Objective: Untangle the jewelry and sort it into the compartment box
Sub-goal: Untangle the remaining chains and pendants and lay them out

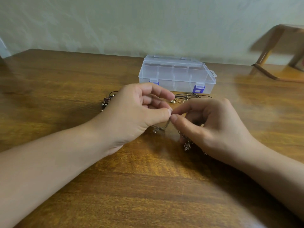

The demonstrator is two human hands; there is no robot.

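Fingers of both hands meet over the middle of the wooden bench (65,83), pinching a thin silver chain (166,125) between them. On the left hand (139,112) the thumb and a curled finger nip the chain near its top, the other fingers bent loosely above. On the right hand (213,125) the thumb and forefinger pinch the same chain just beside the left thumb tip, so that the two grips almost touch. From the pinch one strand drops down and left to a small clasp end lying on the bench under the left palm; another runs down under the right hand, where a small silver pendant (187,146) hangs or lies by the heel of the palm.

Behind the hands lie black cords (190,95), a gold ring (173,101) and a fine gold chain (183,101), close together. A beaded cord piece (105,102) shows past the left wrist. Farther back stands the clear plastic compartment box (177,74), lid shut, with blue latches (199,89) at the front. A wooden stand (279,55), blurred, is at the far right, against a pale wall (115,22).
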